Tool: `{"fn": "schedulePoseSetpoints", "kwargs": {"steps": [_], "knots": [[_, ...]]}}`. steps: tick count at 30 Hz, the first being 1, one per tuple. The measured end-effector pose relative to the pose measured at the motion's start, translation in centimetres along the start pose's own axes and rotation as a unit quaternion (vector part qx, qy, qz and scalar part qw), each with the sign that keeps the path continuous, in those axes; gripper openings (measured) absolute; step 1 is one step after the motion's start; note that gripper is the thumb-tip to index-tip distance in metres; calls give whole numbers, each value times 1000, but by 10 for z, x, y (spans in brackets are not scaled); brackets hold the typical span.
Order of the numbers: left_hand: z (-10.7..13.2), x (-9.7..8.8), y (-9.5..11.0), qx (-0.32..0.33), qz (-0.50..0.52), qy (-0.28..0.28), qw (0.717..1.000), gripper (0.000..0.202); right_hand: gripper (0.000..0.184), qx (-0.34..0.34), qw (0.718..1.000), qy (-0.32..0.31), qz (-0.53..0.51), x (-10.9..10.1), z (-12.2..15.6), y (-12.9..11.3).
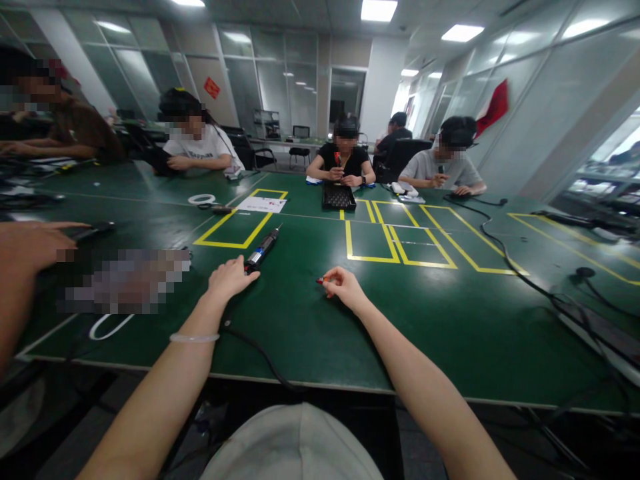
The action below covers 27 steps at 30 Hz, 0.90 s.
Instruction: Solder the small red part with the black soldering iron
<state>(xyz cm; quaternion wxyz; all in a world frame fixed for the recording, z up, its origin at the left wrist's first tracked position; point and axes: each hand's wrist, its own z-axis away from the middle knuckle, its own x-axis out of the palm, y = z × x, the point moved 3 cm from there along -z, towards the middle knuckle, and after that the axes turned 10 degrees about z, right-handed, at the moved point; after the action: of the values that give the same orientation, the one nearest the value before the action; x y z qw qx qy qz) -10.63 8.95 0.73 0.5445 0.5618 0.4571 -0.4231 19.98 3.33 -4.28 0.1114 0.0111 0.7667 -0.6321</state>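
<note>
My left hand (230,277) is closed around the rear end of a black electric screwdriver (263,249) with a blue label. Its thin metal tip points away from me, up and to the right, and the tool lies low over the green table. To the right, my right hand (345,289) pinches a small red piece (320,281) between thumb and fingertips, just above the tabletop. The piece is too small for me to tell its kind. A gap of bare green surface separates the two hands.
Yellow tape outlines (373,259) mark the green table (300,347). A white sheet (261,205) and a black tray (339,198) lie farther back. A black cable (263,353) runs near my left wrist. At left is another person's hand (35,243); several people sit around.
</note>
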Motion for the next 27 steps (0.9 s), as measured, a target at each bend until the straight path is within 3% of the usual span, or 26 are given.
{"fn": "schedulePoseSetpoints", "kwargs": {"steps": [2, 4, 12, 20, 27], "knots": [[-1, 2, -7, -6, 6, -43, 999, 59, 32, -11, 1000, -1, -6, 1, 0, 0], [2, 2, -2, 10, 8, -40, 999, 54, 33, -22, 1000, -4, -1, 2, 1, 1], [24, 8, 45, 79, -6, -11, 997, 54, 13, -69, 987, -37, 141, 7, 6, -7], [48, 30, 96, 223, 28, 1, 974, 61, 5, -144, 944, -44, 294, 16, 16, -30], [62, 41, 119, 296, 68, -17, 953, 65, 4, -145, 921, -40, 361, 16, 15, -24]]}}
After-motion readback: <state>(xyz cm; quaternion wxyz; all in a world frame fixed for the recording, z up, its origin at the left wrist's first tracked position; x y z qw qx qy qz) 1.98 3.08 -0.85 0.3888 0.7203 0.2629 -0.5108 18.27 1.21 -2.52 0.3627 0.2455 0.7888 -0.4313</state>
